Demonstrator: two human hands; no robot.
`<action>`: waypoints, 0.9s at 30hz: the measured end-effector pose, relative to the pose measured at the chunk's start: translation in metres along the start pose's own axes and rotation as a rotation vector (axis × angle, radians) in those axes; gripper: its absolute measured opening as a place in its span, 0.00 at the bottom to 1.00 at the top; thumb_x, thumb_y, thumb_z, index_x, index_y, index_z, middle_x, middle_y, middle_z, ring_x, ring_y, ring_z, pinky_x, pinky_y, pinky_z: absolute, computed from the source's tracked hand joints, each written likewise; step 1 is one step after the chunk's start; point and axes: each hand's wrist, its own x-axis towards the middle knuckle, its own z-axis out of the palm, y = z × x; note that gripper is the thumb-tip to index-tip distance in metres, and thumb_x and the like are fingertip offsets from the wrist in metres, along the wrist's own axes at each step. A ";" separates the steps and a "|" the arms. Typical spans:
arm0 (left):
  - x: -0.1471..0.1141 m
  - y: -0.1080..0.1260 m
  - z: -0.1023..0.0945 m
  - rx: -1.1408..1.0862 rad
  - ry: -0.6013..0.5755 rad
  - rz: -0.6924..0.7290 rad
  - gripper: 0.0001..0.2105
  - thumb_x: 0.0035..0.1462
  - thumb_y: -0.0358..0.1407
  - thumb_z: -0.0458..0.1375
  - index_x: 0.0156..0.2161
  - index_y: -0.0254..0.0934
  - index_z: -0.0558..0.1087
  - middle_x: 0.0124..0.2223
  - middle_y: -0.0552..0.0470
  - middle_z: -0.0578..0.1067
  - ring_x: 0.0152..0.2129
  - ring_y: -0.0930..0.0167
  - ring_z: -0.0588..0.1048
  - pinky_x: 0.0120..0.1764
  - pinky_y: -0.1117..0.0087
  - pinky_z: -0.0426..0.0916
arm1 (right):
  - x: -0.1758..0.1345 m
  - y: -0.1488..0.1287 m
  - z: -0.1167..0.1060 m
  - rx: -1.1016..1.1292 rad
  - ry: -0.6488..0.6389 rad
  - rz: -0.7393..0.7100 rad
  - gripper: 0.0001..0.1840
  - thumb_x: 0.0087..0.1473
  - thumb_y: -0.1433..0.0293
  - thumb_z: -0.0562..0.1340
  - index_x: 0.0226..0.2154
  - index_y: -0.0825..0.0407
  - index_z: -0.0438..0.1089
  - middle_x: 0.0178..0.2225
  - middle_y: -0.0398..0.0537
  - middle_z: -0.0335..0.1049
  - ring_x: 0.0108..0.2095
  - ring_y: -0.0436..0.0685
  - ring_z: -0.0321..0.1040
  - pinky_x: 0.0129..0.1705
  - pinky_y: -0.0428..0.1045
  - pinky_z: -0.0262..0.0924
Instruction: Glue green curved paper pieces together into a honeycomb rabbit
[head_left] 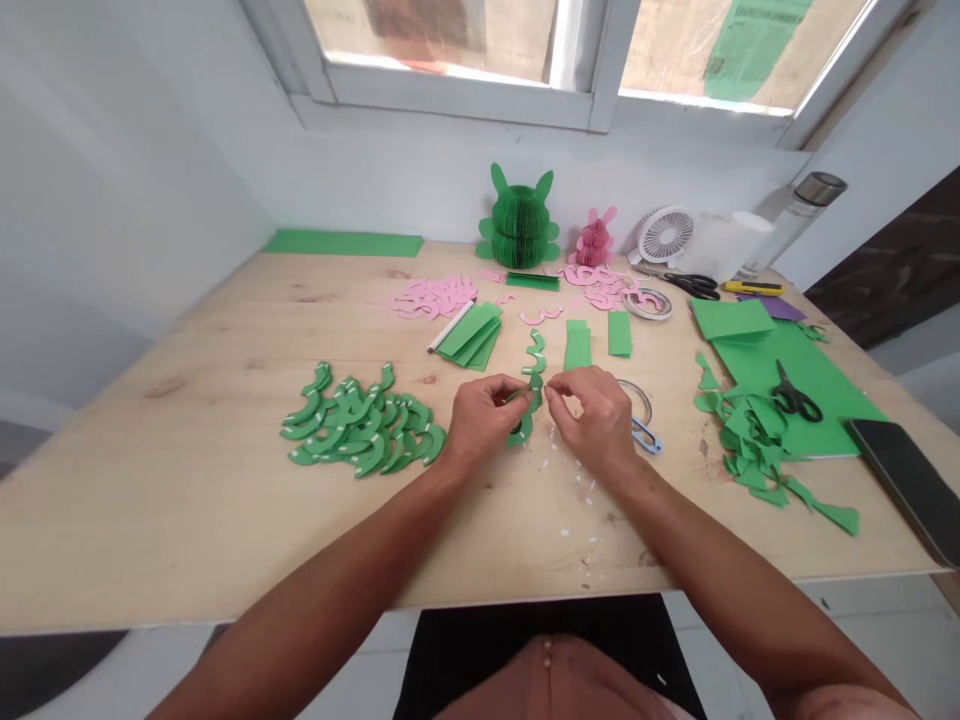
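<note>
My left hand (481,415) pinches a green curved paper cutout (535,392) between thumb and fingertips. Just to its right, my right hand (598,412) has thumb and forefinger pressed together close to the cutout's edge; whatever is in that pinch is too small to make out. Beyond my fingers lies a wavy green paper piece (535,345) with white marks. A heap of green arc-shaped cutouts (367,425), many bearing small white strips, lies left of my left hand. Tiny white scraps (577,480) are scattered below my hands.
Beside my right hand are a tape roll (639,400) and a light-blue cutter (646,437). Green offcuts (754,440), black scissors (796,395) and a phone (904,485) lie further right. Green (519,220) and pink (595,240) paper figures stand at the back near a small fan (666,237).
</note>
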 end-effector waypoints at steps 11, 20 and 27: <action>-0.002 0.001 0.002 -0.016 -0.039 0.027 0.09 0.42 0.38 0.61 0.25 0.32 0.75 0.21 0.55 0.71 0.15 0.78 0.64 0.19 0.76 0.60 | -0.001 0.000 0.003 -0.057 -0.071 -0.052 0.07 0.56 0.71 0.57 0.29 0.52 0.69 0.27 0.47 0.72 0.31 0.56 0.65 0.35 0.50 0.54; -0.004 0.001 0.000 0.090 -0.027 0.093 0.07 0.43 0.37 0.59 0.25 0.33 0.74 0.17 0.58 0.67 0.14 0.79 0.60 0.17 0.77 0.54 | -0.003 0.002 0.004 -0.027 -0.082 -0.034 0.09 0.57 0.69 0.56 0.30 0.52 0.70 0.28 0.48 0.73 0.31 0.56 0.65 0.35 0.51 0.54; -0.004 0.002 0.001 0.110 -0.031 0.091 0.06 0.44 0.35 0.59 0.25 0.33 0.74 0.17 0.59 0.66 0.14 0.78 0.60 0.18 0.77 0.54 | -0.003 0.002 0.005 -0.026 -0.066 -0.033 0.08 0.56 0.71 0.57 0.29 0.52 0.70 0.28 0.48 0.73 0.31 0.56 0.65 0.35 0.50 0.54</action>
